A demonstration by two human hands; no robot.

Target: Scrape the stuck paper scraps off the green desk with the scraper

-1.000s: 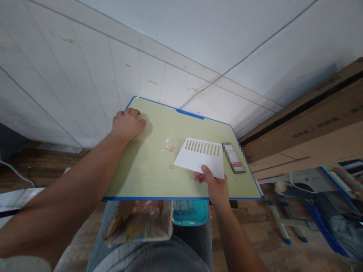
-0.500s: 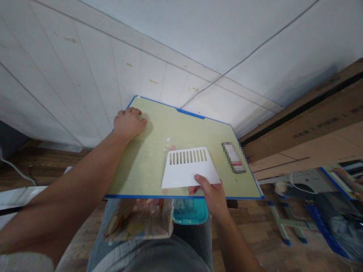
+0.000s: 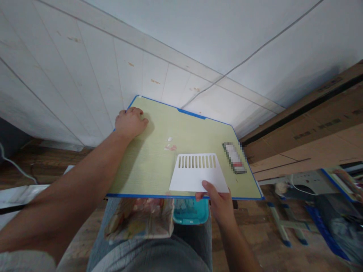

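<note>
My right hand (image 3: pixel 218 198) grips a white plastic scraper (image 3: pixel 195 177) with a row of slots along its far edge. The thumb lies on top of it, and the fingers curl beneath. The scraper is over the near part of a pale yellow-green tabletop (image 3: pixel 159 124) with blue edging. On the tabletop's left edge rests my left hand (image 3: pixel 130 122), fingers apart and slightly bent, thumb out to the side, holding nothing. Beyond the scraper lie a small pinkish scrap (image 3: pixel 171 147) and a whitish bit (image 3: pixel 169 139).
A pixelated, phone-shaped object (image 3: pixel 235 158) lies on the table's right side. Below the front edge are a bag (image 3: pixel 153 223) and a teal plastic basket (image 3: pixel 190 219). Cardboard boxes (image 3: pixel 306 128) flank the right. A white wall with a cable (image 3: pixel 241 62) stands behind.
My right hand has drawn the scraper to the right and slightly towards me, uncovering more of the pinkish scrap. My left hand has stayed at the table's edge.
</note>
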